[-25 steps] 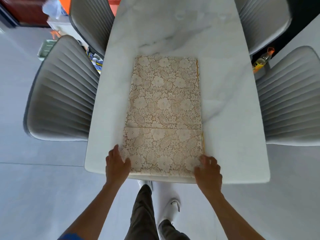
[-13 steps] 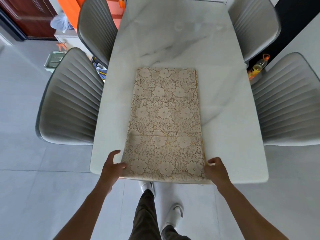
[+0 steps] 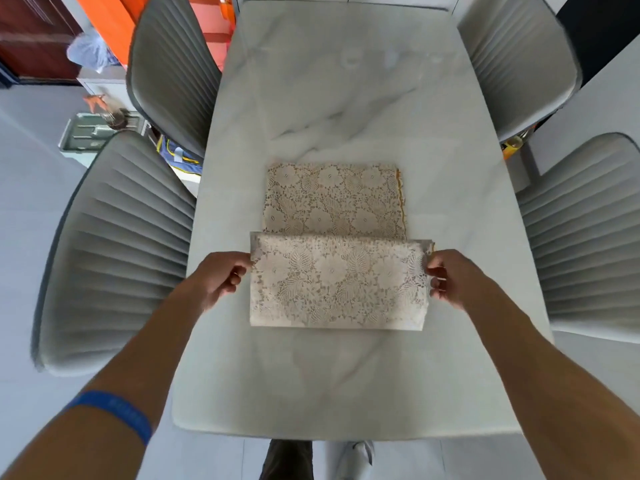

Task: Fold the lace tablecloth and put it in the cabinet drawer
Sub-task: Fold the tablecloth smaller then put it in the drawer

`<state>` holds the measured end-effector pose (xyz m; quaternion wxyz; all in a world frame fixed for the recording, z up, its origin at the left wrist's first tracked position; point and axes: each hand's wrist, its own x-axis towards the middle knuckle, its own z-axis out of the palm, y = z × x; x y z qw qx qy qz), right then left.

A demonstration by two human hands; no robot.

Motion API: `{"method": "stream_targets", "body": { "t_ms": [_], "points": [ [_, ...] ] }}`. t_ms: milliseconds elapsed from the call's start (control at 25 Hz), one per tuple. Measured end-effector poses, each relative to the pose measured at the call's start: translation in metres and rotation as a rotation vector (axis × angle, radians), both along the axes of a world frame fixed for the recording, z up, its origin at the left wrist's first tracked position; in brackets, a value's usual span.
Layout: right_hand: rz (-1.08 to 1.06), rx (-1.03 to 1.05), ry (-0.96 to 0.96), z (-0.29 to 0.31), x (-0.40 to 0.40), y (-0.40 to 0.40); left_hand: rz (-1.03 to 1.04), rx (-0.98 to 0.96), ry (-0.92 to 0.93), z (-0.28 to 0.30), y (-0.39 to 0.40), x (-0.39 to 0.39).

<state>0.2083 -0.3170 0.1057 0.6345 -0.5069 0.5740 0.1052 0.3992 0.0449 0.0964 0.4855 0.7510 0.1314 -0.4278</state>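
Lace tablecloth lying on the marble table, near the middle and towards the near end, already narrowed into a strip. Near portion being carried, doubled back over the rest, leading edge raised and heading for the far edge. Long axis of the strip running away from the wearer, down the length of the table; lifted flap lying crosswise, its long side spanning left to right. Yellowish hem showing along the right side of the flat part.

Left hand pinching the flap's left corner, fingers curled round the cloth. Right hand pinching the right corner likewise. Both gripping, neither released.

Risks, as a judgement: lace being limp and open-worked, sagging in the middle between the two pinches, so landing with a wrinkle or a trapped bulge. One hand leading the other, skewing the flap, so corners missing the far corners and the hem sticking out. Lower layers sliding on the smooth marble while being dragged, undoing the alignment. Fingers snagging in the holes on release, pulling the top layer askew.

Ribbed grey chairs standing on both sides of the table. Blue wristband sitting on the left forearm. Cabinet drawer not showing anywhere.
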Motion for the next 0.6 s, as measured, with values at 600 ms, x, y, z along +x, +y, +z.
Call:
{"method": "stream_targets", "body": {
  "t_ms": [600],
  "points": [
    [0.306, -0.730, 0.286, -0.082, 0.005, 0.055, -0.038, 0.391, -0.537, -0.077, -0.010, -0.058]
  ]
}}
